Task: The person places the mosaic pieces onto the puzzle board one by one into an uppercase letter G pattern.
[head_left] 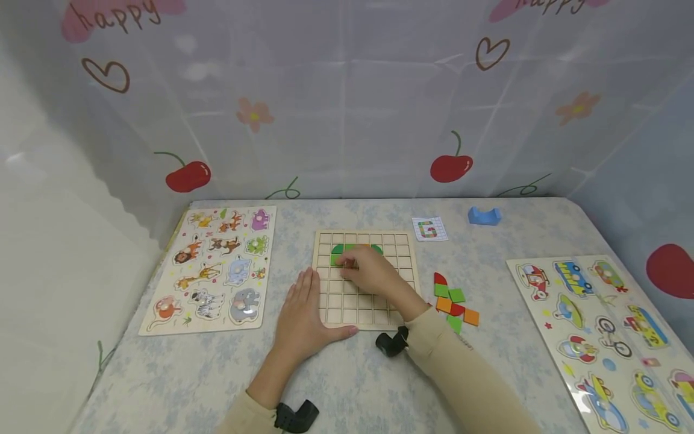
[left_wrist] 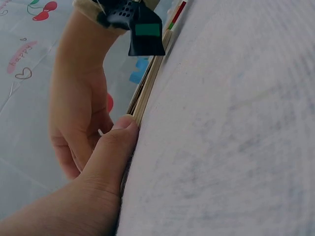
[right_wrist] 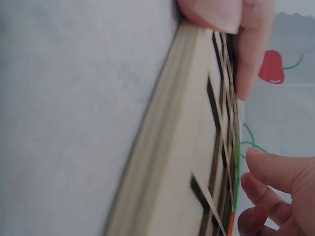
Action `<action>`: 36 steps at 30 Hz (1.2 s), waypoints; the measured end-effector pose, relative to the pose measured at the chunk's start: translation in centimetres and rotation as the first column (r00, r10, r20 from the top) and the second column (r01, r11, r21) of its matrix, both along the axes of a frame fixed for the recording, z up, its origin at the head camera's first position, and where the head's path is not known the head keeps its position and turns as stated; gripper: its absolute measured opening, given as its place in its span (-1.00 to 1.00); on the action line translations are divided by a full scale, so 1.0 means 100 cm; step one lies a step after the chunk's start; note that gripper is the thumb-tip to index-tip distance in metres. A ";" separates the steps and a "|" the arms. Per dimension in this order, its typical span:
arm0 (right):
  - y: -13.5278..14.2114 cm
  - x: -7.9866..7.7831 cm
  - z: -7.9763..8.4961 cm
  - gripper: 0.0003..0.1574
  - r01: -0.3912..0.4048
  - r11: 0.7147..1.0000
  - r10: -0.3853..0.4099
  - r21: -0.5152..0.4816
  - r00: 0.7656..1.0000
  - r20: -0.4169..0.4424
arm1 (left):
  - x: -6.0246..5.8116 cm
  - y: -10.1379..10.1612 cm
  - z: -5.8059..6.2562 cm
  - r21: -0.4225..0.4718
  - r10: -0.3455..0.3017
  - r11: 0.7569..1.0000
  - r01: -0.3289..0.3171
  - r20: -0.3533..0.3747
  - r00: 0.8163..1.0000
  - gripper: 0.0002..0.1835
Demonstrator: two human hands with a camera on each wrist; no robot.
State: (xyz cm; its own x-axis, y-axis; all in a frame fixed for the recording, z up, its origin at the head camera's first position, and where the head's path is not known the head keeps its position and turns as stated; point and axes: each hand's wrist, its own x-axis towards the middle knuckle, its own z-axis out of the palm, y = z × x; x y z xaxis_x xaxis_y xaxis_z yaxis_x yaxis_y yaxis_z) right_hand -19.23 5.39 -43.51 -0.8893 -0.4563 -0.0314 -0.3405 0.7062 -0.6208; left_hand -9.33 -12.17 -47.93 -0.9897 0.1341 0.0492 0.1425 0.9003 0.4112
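A wooden grid board (head_left: 368, 310) lies in the middle of the table. Along its top rows sit several coloured pieces, among them a green rounded piece (head_left: 377, 248) and a green square tile (head_left: 334, 260) at the left. My right hand (head_left: 371, 274) is over the board with bent fingers, the fingertips right at that green square. In the right wrist view a gap shows between thumb (right_wrist: 275, 167) and fingers, with no piece in it. My left hand (head_left: 300, 310) lies along the board's left side, fingers straight, its thumb (left_wrist: 115, 142) against the near edge.
Loose red, green and orange pieces (head_left: 457, 295) lie right of the board. Behind them are a pattern card (head_left: 430, 229) and a blue holder (head_left: 484, 216). An animal puzzle (head_left: 217, 265) lies left, a vehicle puzzle (head_left: 585, 301) right.
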 end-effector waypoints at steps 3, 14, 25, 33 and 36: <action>0.014 0.008 0.006 -0.75 0.018 1.000 -0.018 -0.017 0.999 0.034 | -0.001 0.000 0.000 0.001 0.004 1.000 -0.004 0.010 1.000 0.53; 0.094 0.037 0.025 -0.76 0.089 0.992 -0.096 0.087 0.992 0.083 | -0.001 0.000 0.000 0.028 0.022 0.999 -0.023 0.033 0.999 0.55; 0.167 0.064 0.022 -0.72 0.152 0.960 -0.175 0.235 0.981 0.081 | -0.001 0.000 0.000 0.032 0.016 0.999 -0.017 0.045 0.999 0.56; 0.176 0.073 0.020 -0.65 0.194 0.948 -0.223 0.251 0.971 0.091 | -0.001 0.000 0.000 0.033 0.017 0.999 -0.019 0.052 0.998 0.56; 0.176 0.074 0.017 -0.66 0.207 0.948 -0.234 0.242 0.968 0.089 | -0.001 0.000 -0.001 0.032 0.016 0.999 -0.018 0.049 0.999 0.56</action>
